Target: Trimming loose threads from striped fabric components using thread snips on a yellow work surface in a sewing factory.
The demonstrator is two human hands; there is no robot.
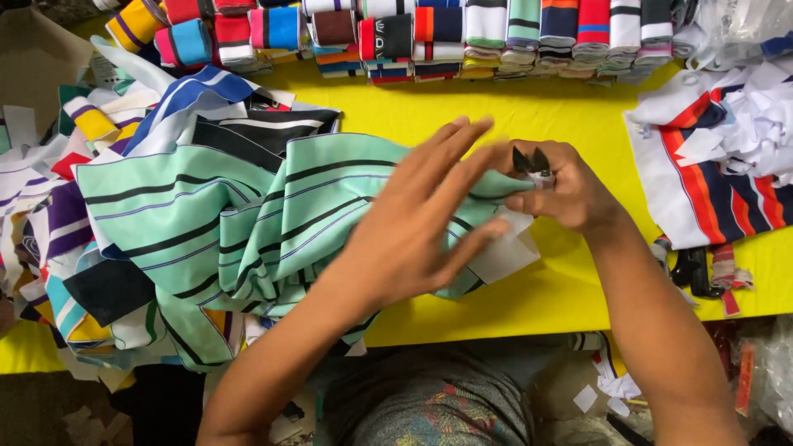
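Observation:
A mint-green fabric piece with black and lilac stripes lies bunched on the yellow table. My left hand hovers flat over its right end, fingers spread and a little blurred, holding nothing I can see. My right hand is closed around small black thread snips, whose two tips stick up by the fabric's edge. A white lining patch shows under the fabric, just below both hands.
Striped fabric pieces are heaped at the left. Rolled and folded striped collars line the table's far edge. Navy, red and white pieces lie at right, with a black tool near the front edge. White scraps litter the floor.

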